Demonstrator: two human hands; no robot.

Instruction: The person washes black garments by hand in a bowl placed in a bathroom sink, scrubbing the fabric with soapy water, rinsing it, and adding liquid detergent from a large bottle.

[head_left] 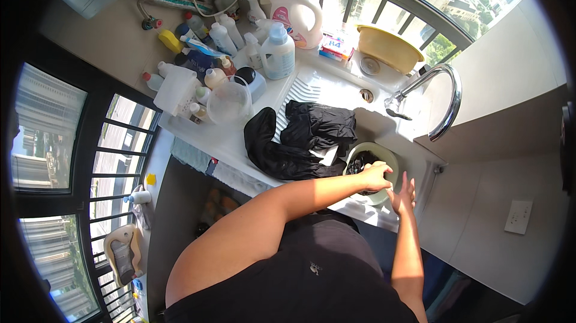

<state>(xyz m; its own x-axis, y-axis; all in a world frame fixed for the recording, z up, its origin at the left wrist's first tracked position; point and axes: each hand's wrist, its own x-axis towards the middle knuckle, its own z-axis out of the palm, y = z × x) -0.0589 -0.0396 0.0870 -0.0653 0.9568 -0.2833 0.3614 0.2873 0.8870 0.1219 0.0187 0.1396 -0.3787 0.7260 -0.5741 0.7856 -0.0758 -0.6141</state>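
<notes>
My left hand (376, 177) hangs over a pale green basin (391, 159), its fingers stretched toward the right and nothing visible in them. Close by, at the basin's right rim, my right hand (404, 195) is raised with fingers apart, also holding nothing that I can see. The fingertips of both hands are close together; whether they touch is unclear. Dark wet cloth (362, 161) lies inside the basin, partly covered by my left hand and forearm. Left of it, a black garment (318, 128) is spread over the sink's ribbed washboard, with a small white patch near its lower right end.
A curved chrome faucet (454, 95) rises at the right of the white sink (336, 86). Behind stand a yellow basin (391, 46), a boxed package (336, 46) and a large detergent jug (296, 14). Several bottles and a clear tub (229, 102) crowd the left counter.
</notes>
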